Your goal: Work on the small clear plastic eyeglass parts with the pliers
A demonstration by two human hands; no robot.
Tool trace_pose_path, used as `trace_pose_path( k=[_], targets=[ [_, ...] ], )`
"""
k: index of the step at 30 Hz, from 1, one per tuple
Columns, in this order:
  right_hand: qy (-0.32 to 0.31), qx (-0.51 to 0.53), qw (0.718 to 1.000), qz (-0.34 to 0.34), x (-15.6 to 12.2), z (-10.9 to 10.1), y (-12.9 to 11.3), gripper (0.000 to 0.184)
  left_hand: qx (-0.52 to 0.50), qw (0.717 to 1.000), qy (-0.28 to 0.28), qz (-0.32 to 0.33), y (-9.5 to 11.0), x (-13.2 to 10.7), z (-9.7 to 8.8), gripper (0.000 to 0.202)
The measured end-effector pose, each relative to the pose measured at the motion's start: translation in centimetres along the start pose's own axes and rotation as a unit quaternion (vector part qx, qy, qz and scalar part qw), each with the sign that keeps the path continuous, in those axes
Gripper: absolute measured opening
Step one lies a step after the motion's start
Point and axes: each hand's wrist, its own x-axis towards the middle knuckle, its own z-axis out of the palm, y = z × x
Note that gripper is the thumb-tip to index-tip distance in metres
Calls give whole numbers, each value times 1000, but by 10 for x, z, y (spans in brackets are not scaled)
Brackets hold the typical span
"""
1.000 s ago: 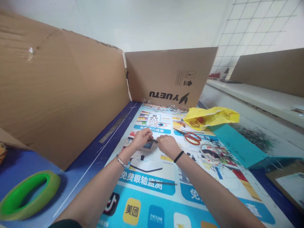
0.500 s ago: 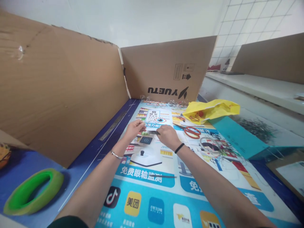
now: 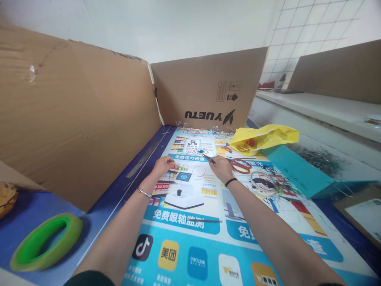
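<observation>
My right hand (image 3: pixel 222 169) is closed around small pliers (image 3: pixel 210 159), whose dark jaws point up and left over the printed sheet. To the left, my left hand (image 3: pixel 163 166) is pinched, its fingertips together. Whatever is between those fingertips is too small to make out. Between the hands a thin wire ring (image 3: pixel 199 171) shows faintly above or on the sheet; I cannot tell which. Red-handled scissors (image 3: pixel 241 166) lie just beyond my right hand. The printed sheet (image 3: pixel 178 260) spreads under both forearms.
Cardboard panels (image 3: pixel 205 87) wall off the back and left. A yellow bag (image 3: pixel 268 139) and a turquoise box (image 3: pixel 300 171) with tangled wire (image 3: pixel 320 161) stand at right. Green tape (image 3: pixel 47 242) lies front left. Thin rods (image 3: pixel 143 159) lie along the left panel.
My hands have moved apart, the left one leftward and the right one rightward with the pliers. The wire ring now shows between them.
</observation>
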Motion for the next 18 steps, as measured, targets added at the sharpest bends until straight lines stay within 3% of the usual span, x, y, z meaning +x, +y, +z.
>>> trace_pose_path(
  k=[12, 18],
  targets=[
    [-40, -10, 999, 8, -2, -5, -6, 28, 177, 984, -8, 8, 0, -3, 5, 16],
    [-45, -10, 999, 10, -2, -5, -6, 27, 233, 972, -29, 16, 12, -3, -20, 18]
  ],
)
